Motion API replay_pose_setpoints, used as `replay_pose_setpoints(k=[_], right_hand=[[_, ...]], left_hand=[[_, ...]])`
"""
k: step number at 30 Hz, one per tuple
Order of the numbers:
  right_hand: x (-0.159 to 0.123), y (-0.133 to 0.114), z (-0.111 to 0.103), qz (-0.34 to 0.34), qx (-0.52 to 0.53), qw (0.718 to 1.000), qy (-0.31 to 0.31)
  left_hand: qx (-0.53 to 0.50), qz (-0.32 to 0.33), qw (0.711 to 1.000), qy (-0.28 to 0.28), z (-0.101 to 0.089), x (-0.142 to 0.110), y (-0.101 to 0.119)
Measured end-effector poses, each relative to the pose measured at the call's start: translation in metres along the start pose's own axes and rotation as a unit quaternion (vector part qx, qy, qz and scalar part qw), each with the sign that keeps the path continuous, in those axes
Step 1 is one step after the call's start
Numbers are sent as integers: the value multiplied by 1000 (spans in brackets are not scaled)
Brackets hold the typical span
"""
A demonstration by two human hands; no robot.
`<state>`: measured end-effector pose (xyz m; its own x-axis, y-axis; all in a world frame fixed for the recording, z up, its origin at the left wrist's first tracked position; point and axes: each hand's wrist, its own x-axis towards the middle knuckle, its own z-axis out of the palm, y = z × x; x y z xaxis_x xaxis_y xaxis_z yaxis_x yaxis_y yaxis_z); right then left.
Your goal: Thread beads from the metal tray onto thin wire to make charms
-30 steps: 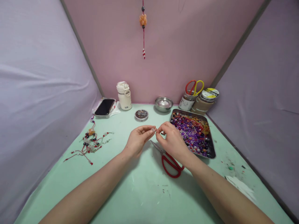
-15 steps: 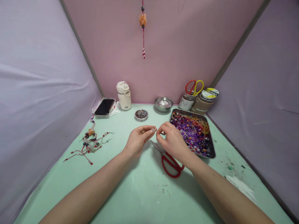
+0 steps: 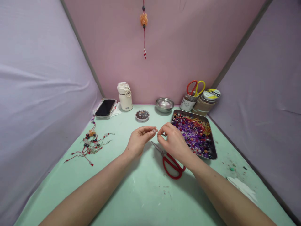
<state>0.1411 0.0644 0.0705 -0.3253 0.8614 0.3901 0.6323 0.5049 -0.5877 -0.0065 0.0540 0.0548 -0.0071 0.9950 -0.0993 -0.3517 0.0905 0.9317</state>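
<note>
Between thumb and forefinger, my left hand (image 3: 140,140) pinches a small cluster of clear beads (image 3: 154,131). My right hand (image 3: 172,138) is just to the right, its thumb and forefinger closed together close to the beads. Whatever those fingers hold, perhaps too fine to show, I cannot make out. Below my right hand, red-handled scissors (image 3: 173,166) lie on the table, their blades pointing up and left. A metal tray (image 3: 215,150) of mixed purple, red, black and orange beads with tangled cord is right of my right hand.
Finished-looking beaded strings (image 3: 90,144) lie at left, below a phone (image 3: 105,108). Along the back stand a white bottle (image 3: 125,97), a round bead case (image 3: 142,115), a steel bowl (image 3: 165,105) and jars (image 3: 187,103). A beaded pendant (image 3: 144,19) hangs on the wall.
</note>
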Motion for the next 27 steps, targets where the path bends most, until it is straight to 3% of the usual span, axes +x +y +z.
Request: replay_pose_setpoints(k=[27], right_hand=[[0,0,0,7,-10,1000,-14]], left_hand=[[37,6,999,-12,-2,1,-4]])
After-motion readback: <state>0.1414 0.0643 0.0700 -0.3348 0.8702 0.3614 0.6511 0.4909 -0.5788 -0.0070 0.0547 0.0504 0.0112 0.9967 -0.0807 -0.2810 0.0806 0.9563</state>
